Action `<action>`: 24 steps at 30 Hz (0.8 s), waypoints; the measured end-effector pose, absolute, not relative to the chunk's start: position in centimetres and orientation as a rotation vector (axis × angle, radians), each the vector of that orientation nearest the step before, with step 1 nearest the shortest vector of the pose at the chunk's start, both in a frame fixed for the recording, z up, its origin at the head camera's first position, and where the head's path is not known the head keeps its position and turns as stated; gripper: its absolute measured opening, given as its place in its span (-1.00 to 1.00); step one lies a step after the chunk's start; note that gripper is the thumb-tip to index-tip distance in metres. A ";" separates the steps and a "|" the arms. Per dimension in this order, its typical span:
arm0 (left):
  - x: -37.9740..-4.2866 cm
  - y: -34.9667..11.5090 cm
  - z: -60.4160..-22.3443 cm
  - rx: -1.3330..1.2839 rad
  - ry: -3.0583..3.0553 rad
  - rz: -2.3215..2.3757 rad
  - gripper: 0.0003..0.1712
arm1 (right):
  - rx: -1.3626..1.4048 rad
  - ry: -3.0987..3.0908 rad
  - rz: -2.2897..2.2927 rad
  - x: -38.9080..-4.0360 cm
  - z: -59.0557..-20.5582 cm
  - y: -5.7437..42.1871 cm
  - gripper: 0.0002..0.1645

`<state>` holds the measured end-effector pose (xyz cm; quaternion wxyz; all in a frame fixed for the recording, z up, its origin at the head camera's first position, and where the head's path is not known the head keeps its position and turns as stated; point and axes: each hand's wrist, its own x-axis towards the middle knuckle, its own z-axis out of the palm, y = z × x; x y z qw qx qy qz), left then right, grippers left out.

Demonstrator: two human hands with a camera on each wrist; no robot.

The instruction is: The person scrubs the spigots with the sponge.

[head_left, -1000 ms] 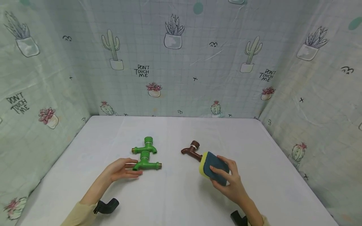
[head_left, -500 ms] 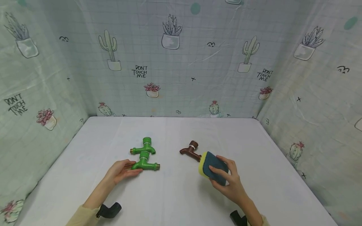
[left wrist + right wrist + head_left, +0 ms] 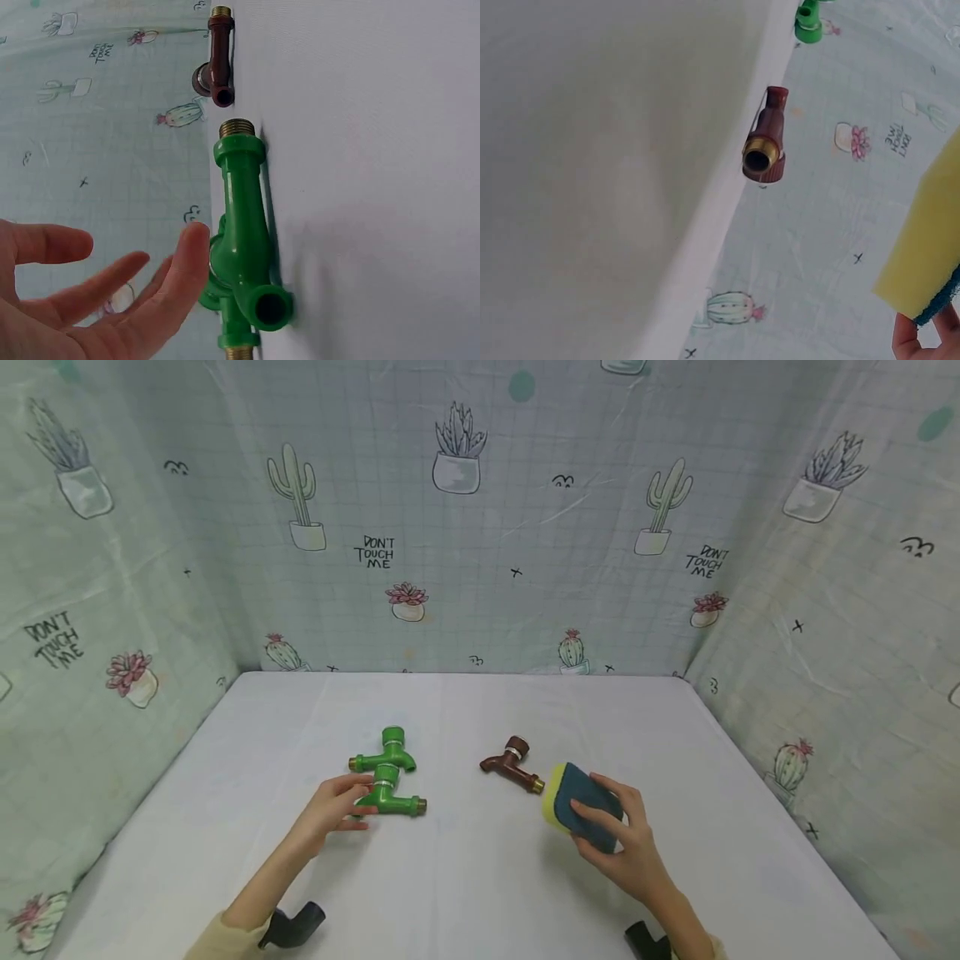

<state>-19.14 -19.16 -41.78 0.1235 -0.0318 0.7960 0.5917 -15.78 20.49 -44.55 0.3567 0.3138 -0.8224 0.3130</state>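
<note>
Head view, wrist close-ups, brown tap (image 3: 508, 766) shared

I've got a table (image 3: 465, 893) on my screen, with a cloth (image 3: 480, 518) rising behind it and along both its sides. Above the table's far edge I read "Don't touch me" lettering (image 3: 373, 552) among printed cacti (image 3: 293, 485) and succulents (image 3: 407, 602). A brown tap (image 3: 512, 766) lies on the table, just right of its midline.

"DON'T TOUCH ME" on backdrop cloth (image 3: 450, 539)

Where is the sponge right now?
In the head view, the sponge is right of centre, held in the right hand, below and right of the brown tap.
</note>
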 end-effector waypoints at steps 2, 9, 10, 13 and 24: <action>-19.2 -18.3 -41.4 -0.015 2.422 1.684 -0.57 | 0.810 -2.123 0.809 -15.6 -44.6 20.9 -0.56; -20.2 -14.2 -40.8 0.189 2.562 1.627 -0.65 | 0.791 -2.110 0.824 -15.1 -44.9 22.5 -0.53; -20.5 -13.5 -40.9 0.219 2.575 1.618 -0.66 | 0.789 -2.104 0.825 -15.1 -44.9 22.8 -0.52; -21.4 -11.3 -41.1 0.328 2.674 1.553 -0.70 | 0.781 -2.092 0.823 -15.0 -44.9 23.4 -0.49; -26.3 -4.4 -41.9 0.853 2.876 1.391 -0.63 | 0.743 -2.086 0.816 -14.2 -43.8 24.7 -0.47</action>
